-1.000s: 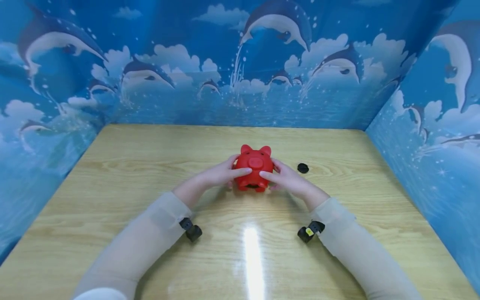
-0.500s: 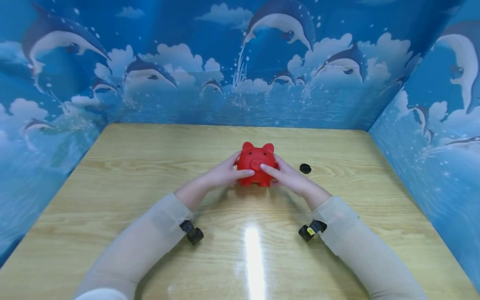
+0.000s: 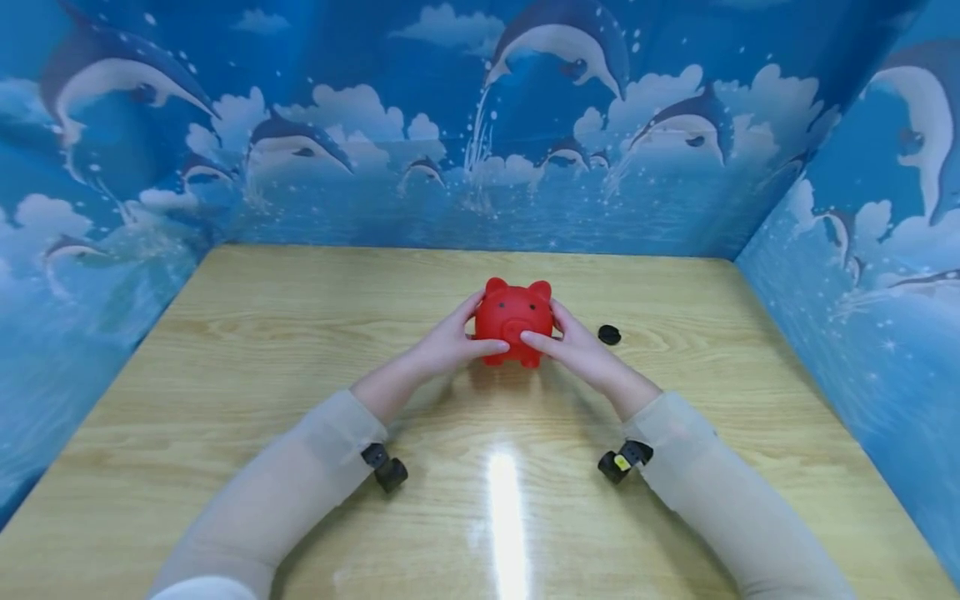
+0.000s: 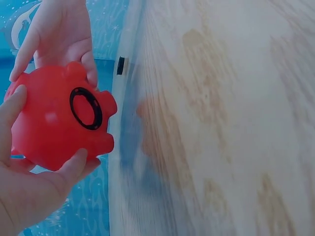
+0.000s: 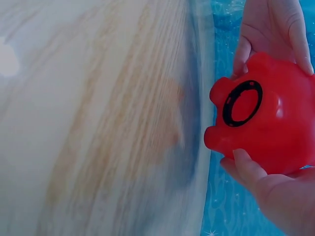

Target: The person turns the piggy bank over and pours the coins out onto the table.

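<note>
A red piggy bank (image 3: 516, 312), with round ears, dark eyes and short feet, faces the head camera above the table. My left hand (image 3: 450, 340) grips its left side, the thumb across the front by the snout. On the opposite side my right hand (image 3: 581, 346) holds it in the same way, thumb at the snout. Both wrist views show the underside, where a black ring (image 4: 98, 115) surrounds a round opening between the feet. Most of the fingers behind the body are hidden in the head view. To the right of the right hand lies a small black cap (image 3: 609, 334).
The light wooden table (image 3: 315, 292) reflects a bright strip of light near its front. Blue curtains with dolphins (image 3: 337, 200) stand along the back and sides. A small black camera sits on each wrist, the left one (image 3: 385, 467) above the tabletop.
The piggy bank has been tilted so its face points more upright and its dark underside opening has left the head view. It has moved slightly up and away, still between both hands.
</note>
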Tool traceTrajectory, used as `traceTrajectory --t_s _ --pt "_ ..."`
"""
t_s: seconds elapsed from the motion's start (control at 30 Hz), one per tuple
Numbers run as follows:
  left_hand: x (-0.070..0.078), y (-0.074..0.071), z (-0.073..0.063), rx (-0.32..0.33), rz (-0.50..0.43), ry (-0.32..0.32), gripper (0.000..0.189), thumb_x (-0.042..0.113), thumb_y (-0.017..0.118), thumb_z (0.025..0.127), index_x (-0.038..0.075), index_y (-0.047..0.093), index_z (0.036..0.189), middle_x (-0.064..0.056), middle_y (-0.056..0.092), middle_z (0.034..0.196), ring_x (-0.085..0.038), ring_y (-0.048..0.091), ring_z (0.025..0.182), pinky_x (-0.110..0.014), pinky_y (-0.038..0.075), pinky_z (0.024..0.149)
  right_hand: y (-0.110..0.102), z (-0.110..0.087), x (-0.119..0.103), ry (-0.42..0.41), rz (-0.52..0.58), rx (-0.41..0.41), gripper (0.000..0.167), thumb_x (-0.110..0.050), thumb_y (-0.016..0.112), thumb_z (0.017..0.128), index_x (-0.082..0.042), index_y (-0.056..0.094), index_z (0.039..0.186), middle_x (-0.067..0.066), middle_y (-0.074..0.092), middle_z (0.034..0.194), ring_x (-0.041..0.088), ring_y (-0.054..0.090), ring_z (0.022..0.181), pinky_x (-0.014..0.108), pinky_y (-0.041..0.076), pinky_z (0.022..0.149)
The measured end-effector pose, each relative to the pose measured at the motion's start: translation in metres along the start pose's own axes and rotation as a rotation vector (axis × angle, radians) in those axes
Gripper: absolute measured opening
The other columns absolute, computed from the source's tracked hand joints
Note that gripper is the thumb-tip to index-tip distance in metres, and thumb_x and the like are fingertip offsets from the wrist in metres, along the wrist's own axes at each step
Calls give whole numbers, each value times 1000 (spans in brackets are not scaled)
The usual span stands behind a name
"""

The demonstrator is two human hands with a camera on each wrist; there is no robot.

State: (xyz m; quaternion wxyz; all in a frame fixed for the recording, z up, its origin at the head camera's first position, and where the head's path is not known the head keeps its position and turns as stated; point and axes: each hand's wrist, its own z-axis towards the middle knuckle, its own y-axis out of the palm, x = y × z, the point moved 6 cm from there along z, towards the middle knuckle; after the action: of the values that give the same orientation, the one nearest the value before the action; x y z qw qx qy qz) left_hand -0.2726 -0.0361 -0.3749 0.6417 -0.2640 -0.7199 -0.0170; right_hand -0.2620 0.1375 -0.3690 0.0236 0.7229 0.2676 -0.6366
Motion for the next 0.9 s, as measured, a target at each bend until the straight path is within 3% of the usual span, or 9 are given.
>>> traceTrajectory --t_s 0.27,0.6,0.9 --pt "4 4 -4 -12 -39 44 91 34 72 81 27 14 150 0 27 147 -28 51 115 -36 51 83 -3 -2 0 -44 15 9 84 -43 64 86 -24 12 150 2 26 148 29 29 132 50 39 97" --pt "3 7 -9 -14 -91 76 91 31 75 79 28 17 150 3 30 145 -26 46 119 -35 52 81 -3 -3 6 -116 46 -70 62 -41 52 94 -28 24 148 0 29 148 25 40 126 46 42 96" --pt "2 6 -9 1 -87 83 91 28 76 78 31 19 149 4 27 147 -27 39 126 -36 51 83 -3 -6 3 -155 16 -34 70 -36 58 92 -32 18 149 -5 21 151 28 45 124 46 41 97"
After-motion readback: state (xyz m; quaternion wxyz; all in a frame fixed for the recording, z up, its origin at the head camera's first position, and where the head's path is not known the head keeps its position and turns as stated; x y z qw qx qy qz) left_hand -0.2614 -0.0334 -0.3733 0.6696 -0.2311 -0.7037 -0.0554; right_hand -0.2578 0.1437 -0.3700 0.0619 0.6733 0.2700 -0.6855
